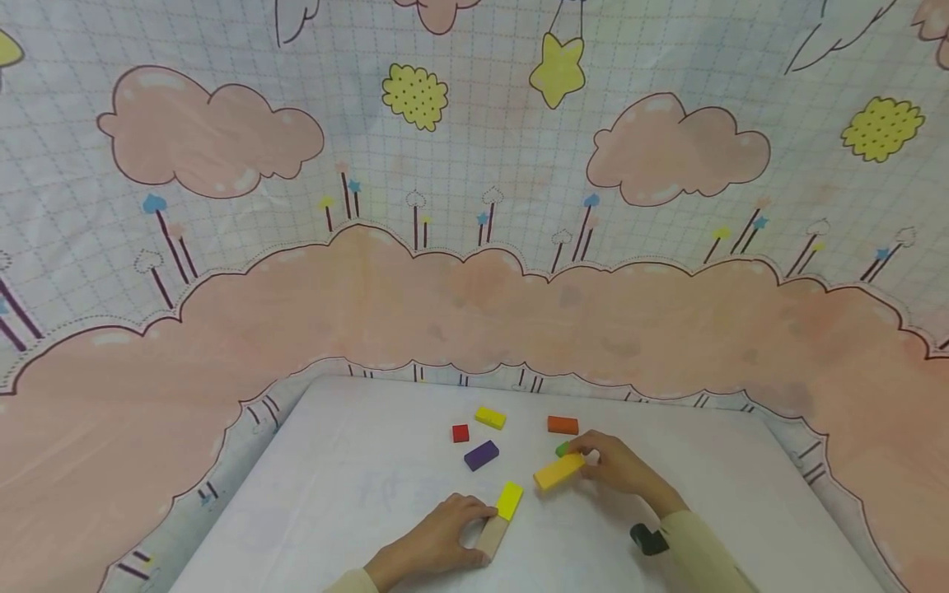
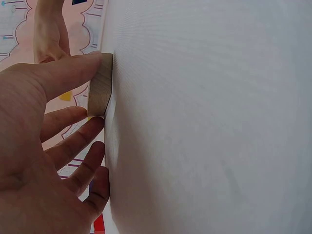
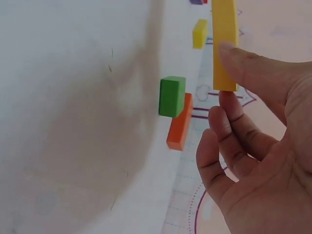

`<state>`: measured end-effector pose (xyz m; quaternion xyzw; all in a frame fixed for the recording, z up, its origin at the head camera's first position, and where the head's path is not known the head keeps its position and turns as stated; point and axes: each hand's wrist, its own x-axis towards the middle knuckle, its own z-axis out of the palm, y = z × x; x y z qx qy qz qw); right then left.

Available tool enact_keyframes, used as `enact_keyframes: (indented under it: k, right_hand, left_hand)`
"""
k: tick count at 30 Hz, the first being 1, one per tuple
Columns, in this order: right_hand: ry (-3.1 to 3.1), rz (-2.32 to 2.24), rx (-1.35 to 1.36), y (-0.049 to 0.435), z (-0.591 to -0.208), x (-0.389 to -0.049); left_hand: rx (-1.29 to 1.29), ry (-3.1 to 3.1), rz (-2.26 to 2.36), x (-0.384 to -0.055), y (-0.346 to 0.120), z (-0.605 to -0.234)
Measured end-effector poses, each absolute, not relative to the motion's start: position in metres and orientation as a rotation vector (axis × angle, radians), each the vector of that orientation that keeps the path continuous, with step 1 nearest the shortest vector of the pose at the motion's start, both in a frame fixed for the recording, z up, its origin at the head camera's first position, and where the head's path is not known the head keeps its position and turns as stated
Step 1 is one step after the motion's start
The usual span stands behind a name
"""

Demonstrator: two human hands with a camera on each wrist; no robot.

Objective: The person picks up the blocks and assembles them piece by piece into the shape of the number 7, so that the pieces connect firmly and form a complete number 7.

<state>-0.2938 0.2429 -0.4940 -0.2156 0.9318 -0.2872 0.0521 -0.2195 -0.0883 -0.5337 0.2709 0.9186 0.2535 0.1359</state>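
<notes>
My left hand [image 1: 443,535] holds a plain wooden block [image 1: 491,539] lengthwise on the white table, thumb at its near end and index finger by its far end. A bright yellow block [image 1: 510,500] lines up end to end with the wooden one. In the left wrist view the wooden block [image 2: 100,87] shows its bare grain under the thumb. My right hand [image 1: 619,464] pinches a long orange-yellow block [image 1: 558,472] above the table. Just beyond it a small green block [image 1: 563,449] is partly hidden; the right wrist view shows the green block [image 3: 170,97] more fully.
Farther back on the white table [image 1: 356,461] lie an orange block [image 1: 563,425], a red cube [image 1: 460,433], another yellow block [image 1: 490,417] and a purple block [image 1: 482,455]. A patterned cloth [image 1: 460,305] with clouds rises behind the table.
</notes>
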Motion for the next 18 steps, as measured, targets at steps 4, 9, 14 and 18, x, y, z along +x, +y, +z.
enact_keyframes:
  k: [4,9,14,18]
  right_hand:
    - [2.824,-0.865,-0.625,0.238,-0.493,-0.297]
    - [2.792,-0.889,-0.628,0.232,-0.49,-0.301]
    - [2.802,-0.883,-0.615,0.226,-0.495,-0.306]
    - [2.794,-0.867,-0.647,0.224,-0.497,-0.31]
  left_hand:
    - [0.767,2.648,0.737,-0.219,-0.088,-0.533]
    - [0.754,2.646,0.736,-0.22,-0.088,-0.534]
    - [0.768,2.656,0.73,-0.22,-0.088,-0.536]
    - [0.779,2.662,0.732,-0.219,-0.089,-0.539]
